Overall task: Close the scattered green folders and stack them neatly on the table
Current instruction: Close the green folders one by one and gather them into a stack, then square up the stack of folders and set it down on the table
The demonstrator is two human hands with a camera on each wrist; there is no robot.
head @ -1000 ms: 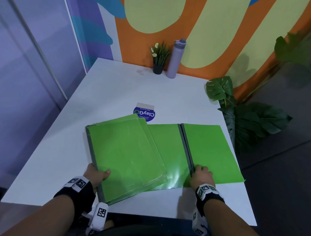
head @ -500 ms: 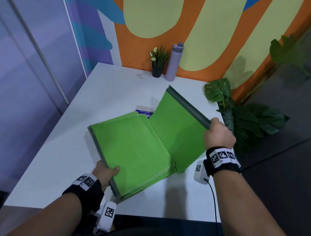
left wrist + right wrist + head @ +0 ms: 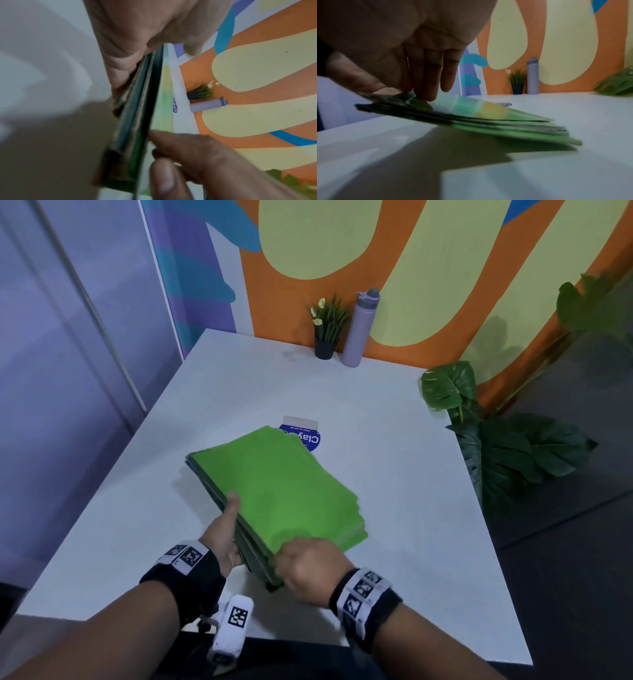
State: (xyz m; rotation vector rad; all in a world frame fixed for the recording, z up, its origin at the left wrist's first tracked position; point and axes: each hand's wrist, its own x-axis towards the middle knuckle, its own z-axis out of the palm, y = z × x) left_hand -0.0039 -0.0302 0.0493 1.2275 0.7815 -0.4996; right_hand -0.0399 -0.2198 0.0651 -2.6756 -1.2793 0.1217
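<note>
Several closed green folders [image 3: 277,484] lie in one pile on my white worktop [image 3: 394,474]. My left hand [image 3: 224,530] grips the pile's dark spine edge, thumb on top. My right hand [image 3: 308,566] pinches the near corner, lifting it off the worktop.

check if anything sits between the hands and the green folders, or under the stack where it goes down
Nothing between: the left hand and right hand already grip the folder stack. Its far corner overlaps a blue label lying on the table.
</note>
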